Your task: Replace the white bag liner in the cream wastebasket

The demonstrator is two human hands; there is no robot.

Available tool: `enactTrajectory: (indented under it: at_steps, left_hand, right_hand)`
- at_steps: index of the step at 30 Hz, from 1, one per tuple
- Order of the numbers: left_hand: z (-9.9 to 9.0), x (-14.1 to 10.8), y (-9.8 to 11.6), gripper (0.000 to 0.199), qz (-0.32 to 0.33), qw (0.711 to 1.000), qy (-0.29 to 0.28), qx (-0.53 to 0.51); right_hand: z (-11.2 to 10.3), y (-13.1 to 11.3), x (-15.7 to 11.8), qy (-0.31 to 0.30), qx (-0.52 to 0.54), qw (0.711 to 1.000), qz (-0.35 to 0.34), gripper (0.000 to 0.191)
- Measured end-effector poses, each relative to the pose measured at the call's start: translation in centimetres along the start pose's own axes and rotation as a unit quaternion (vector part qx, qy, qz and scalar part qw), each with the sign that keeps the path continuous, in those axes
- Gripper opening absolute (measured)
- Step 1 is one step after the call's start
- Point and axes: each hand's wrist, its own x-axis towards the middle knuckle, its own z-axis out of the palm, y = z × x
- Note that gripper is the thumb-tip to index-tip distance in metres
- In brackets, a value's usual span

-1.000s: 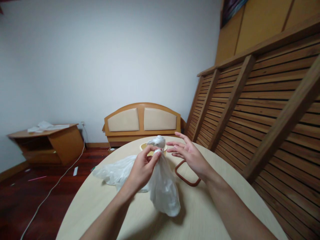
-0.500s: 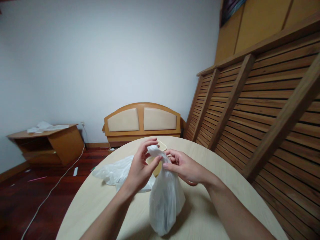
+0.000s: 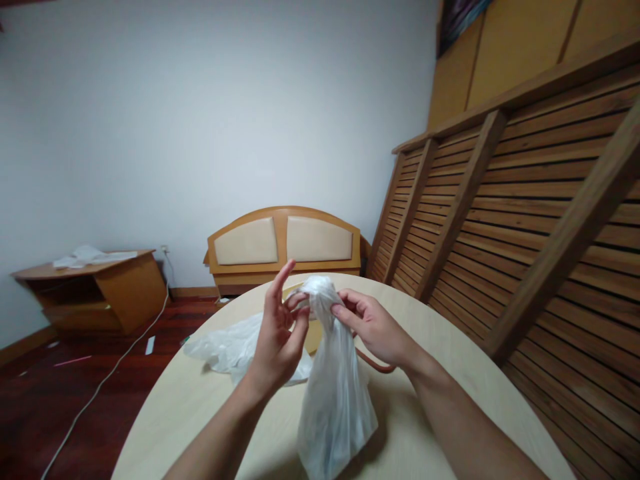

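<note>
A white plastic bag (image 3: 336, 400) hangs over the round table, its upper part gathered into a narrow neck that bends over at the top. My right hand (image 3: 370, 323) pinches this neck from the right between thumb and fingers. On the other side, my left hand (image 3: 280, 327) has one finger pointing up while its other fingers curl at the folded end of the bag. What the bag contains does not show. Behind the hands lies a yellowish item (image 3: 314, 335), mostly covered. A second white plastic bag (image 3: 225, 347) lies crumpled to the left.
The round pale table (image 3: 450, 400) fills the front. A brown curved strip (image 3: 377, 365) lies under my right wrist. Beyond stand a padded headboard (image 3: 283, 240), a low wooden cabinet (image 3: 120, 293) at left, and a slatted wooden frame (image 3: 500, 200) leaning at right.
The bag's neck has been folded over and drawn upward. My left hand has turned, raising one finger, and its thumb has come away from the neck. My right hand keeps its pinch.
</note>
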Motion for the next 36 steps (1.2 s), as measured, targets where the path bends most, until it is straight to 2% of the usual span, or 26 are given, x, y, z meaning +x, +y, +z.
enactTrajectory:
  at_steps: [2,4,8,12,15,17,20,24,26,29,32,34,36]
  left_hand:
    - [0.1,0.0,0.2,0.052,-0.006,0.998,0.06,-0.005]
    - [0.1,0.0,0.4,0.035,-0.036,0.997,0.072,0.004]
    - [0.2,-0.1,0.5,0.03,-0.151,0.988,-0.018,0.02]
    - [0.5,0.0,0.6,0.057,-0.223,0.97,-0.076,-0.051]
    - [0.3,0.3,0.7,0.077,-0.236,0.964,-0.085,-0.085]
    - [0.0,0.5,0.8,0.083,-0.232,0.966,-0.08,-0.083]
    - [-0.6,0.8,0.9,0.076,-0.202,0.976,-0.043,-0.069]
    - [-1.2,1.1,1.0,0.068,-0.165,0.981,-0.006,-0.1]
    - [-1.3,1.1,1.0,0.065,-0.181,0.977,-0.011,-0.112]
    - [-1.2,0.9,0.7,0.054,-0.275,0.958,-0.02,-0.083]
    - [-1.2,0.6,0.6,0.052,-0.359,0.929,-0.064,-0.054]
    - [-1.3,0.6,1.0,0.058,-0.383,0.914,-0.119,-0.069]
    - [-1.4,0.8,1.5,0.07,-0.384,0.907,-0.141,-0.098]
  right_hand:
    - [-0.1,0.0,0.1,0.026,0.024,0.999,-0.016,0.028]
    - [-0.2,0.0,0.1,0.045,0.064,0.997,-0.016,0.03]
    - [-0.1,-0.1,0.0,0.028,0.115,0.992,0.034,0.04]
    - [0.1,0.1,0.0,0.02,0.087,0.996,0.033,0.041]
    - [0.0,0.3,0.1,0.039,0.071,0.996,0.033,0.035]
    - [-0.3,0.3,0.3,0.045,0.091,0.993,0.053,0.034]
    - [-0.8,0.1,0.3,0.071,0.124,0.988,0.059,0.034]
    - [-1.4,-0.7,0.2,0.136,0.174,0.974,0.046,0.03]
    - [-1.6,-1.0,0.0,0.144,0.186,0.971,0.046,0.029]
    - [-1.5,-1.1,-0.2,0.138,0.186,0.972,0.046,0.034]
    - [-1.4,-1.0,-0.2,0.145,0.193,0.97,0.035,0.04]
    - [-1.5,-1.0,-0.2,0.153,0.185,0.97,0.028,0.041]
    - [-1.8,-1.0,-0.2,0.169,0.158,0.973,0.025,0.041]
